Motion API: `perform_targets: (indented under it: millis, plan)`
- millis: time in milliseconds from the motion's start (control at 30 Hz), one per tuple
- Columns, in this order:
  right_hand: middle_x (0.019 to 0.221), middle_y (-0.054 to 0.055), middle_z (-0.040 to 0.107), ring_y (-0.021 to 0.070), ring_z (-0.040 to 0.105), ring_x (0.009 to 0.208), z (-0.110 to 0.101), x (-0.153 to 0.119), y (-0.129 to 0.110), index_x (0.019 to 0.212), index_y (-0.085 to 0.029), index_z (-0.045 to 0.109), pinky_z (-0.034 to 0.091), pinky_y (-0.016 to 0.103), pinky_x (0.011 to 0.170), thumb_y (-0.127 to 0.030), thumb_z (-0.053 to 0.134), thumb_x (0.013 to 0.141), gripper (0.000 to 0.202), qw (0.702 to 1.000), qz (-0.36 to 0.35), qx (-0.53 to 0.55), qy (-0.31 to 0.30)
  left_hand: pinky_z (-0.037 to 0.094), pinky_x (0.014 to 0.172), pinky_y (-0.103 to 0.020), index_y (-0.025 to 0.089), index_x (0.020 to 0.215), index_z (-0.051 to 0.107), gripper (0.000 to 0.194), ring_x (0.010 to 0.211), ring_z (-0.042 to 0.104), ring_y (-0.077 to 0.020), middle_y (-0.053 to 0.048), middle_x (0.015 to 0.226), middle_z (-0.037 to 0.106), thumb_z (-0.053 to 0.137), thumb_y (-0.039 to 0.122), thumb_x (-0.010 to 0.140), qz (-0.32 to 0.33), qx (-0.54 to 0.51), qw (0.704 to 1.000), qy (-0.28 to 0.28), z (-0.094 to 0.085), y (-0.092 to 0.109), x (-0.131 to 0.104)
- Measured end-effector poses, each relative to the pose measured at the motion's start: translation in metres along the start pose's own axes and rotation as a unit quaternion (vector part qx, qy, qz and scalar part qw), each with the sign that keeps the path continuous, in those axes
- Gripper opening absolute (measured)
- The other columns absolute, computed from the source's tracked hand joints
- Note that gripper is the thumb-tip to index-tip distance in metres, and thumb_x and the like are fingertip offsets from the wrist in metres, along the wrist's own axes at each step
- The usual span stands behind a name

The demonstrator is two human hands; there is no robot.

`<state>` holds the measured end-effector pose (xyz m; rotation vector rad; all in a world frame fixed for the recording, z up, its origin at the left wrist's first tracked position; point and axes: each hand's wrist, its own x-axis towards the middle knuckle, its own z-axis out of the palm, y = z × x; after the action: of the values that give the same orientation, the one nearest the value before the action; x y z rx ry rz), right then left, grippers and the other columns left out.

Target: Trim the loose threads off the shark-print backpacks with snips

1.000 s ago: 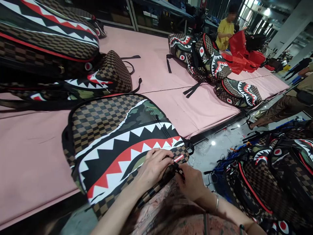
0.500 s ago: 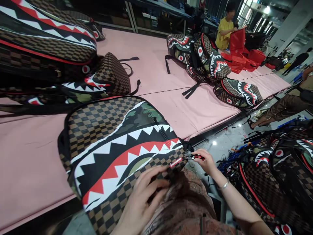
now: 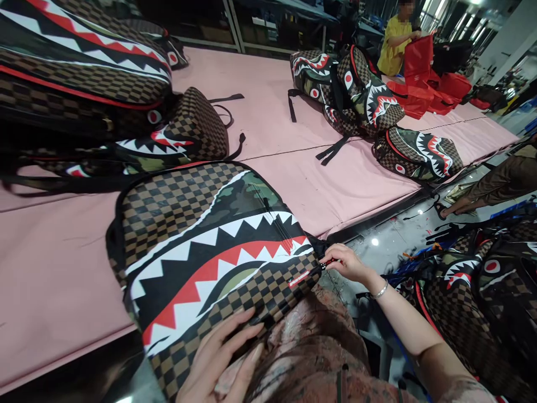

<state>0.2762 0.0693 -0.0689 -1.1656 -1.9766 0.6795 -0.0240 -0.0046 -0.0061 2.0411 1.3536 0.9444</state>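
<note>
A brown-and-black checkered backpack [image 3: 180, 212] with a red, white and black shark-mouth print lies on the near edge of the pink table [image 3: 293, 179]. My left hand [image 3: 226, 355] rests at the bag's lower edge, fingers spread, holding nothing. At the bag's right corner, my right hand [image 3: 346, 263] is closed round small red-handled pliers [image 3: 329, 263]; their tips are hidden against the bag's edge. Loose dark threads [image 3: 268, 207] lie across the bag's front.
Checkered shark backpacks are piled at the table's left [image 3: 84, 73] and farther back [image 3: 348, 95]. Red bags [image 3: 428, 84] lie beyond, beside a person in yellow [image 3: 394, 45]. More backpacks [image 3: 457, 291] stand at the lower right. Someone's legs [image 3: 490, 184] show at the right.
My left hand has moved down and left along the bag, its fingers more spread. My right hand has moved slightly left and up, bringing the pliers to the bag's corner. The view has shifted slightly.
</note>
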Motion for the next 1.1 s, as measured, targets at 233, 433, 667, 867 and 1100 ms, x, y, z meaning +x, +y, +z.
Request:
perform_targets:
  millis: [233, 433, 667, 867, 1100]
  plan:
    - [0.085, 0.004, 0.063, 0.0155, 0.057, 0.084, 0.005, 0.006, -0.009, 0.087, -0.019, 0.066, 0.045, 0.03, 0.081, -0.018, 0.061, 0.081, 0.008, 0.999, -0.003, -0.009, -0.037, 0.045, 0.093, -0.044, 0.032, 0.096, 0.06, 0.02, 0.103, 0.057, -0.0235, -0.002, 0.112, 0.058, 0.05, 0.026, 0.08, -0.022, -0.022, 0.999, -0.011, -0.003, 0.02, 0.01]
    - [0.085, 0.005, 0.064, 0.0159, 0.057, 0.083, 0.006, 0.015, -0.027, 0.089, -0.017, 0.066, 0.045, 0.029, 0.08, -0.022, 0.059, 0.084, 0.01, 0.998, -0.03, -0.011, -0.054, 0.044, 0.094, -0.044, 0.033, 0.098, 0.059, 0.021, 0.105, 0.055, -0.0228, -0.002, 0.114, 0.056, 0.049, 0.024, 0.081, -0.008, -0.027, 1.0, -0.007, -0.001, 0.014, 0.004]
    - [0.085, 0.004, 0.063, 0.0159, 0.055, 0.084, 0.01, 0.018, -0.037, 0.092, -0.019, 0.065, 0.043, 0.029, 0.081, -0.022, 0.051, 0.088, 0.015, 0.996, -0.027, -0.034, -0.082, 0.046, 0.092, -0.044, 0.031, 0.096, 0.06, 0.02, 0.104, 0.056, -0.0238, -0.003, 0.113, 0.058, 0.05, 0.025, 0.081, -0.03, -0.026, 0.999, -0.005, -0.005, 0.014, 0.0]
    - [0.085, 0.004, 0.063, 0.0162, 0.055, 0.083, 0.013, 0.017, -0.04, 0.092, -0.019, 0.064, 0.043, 0.029, 0.08, -0.023, 0.05, 0.089, 0.015, 0.995, -0.027, -0.049, -0.082, 0.045, 0.094, -0.044, 0.03, 0.096, 0.06, 0.018, 0.105, 0.055, -0.0231, -0.004, 0.112, 0.058, 0.05, 0.025, 0.081, -0.041, -0.037, 0.998, -0.003, -0.003, 0.014, -0.001]
    - [0.083, 0.005, 0.063, 0.0165, 0.055, 0.081, 0.016, 0.013, -0.041, 0.09, -0.018, 0.063, 0.044, 0.028, 0.077, -0.022, 0.051, 0.088, 0.013, 0.998, -0.014, -0.019, -0.061, 0.043, 0.096, -0.042, 0.027, 0.092, 0.062, 0.015, 0.103, 0.057, -0.0215, -0.004, 0.111, 0.06, 0.051, 0.027, 0.082, -0.074, -0.047, 0.996, -0.008, 0.006, 0.008, -0.002]
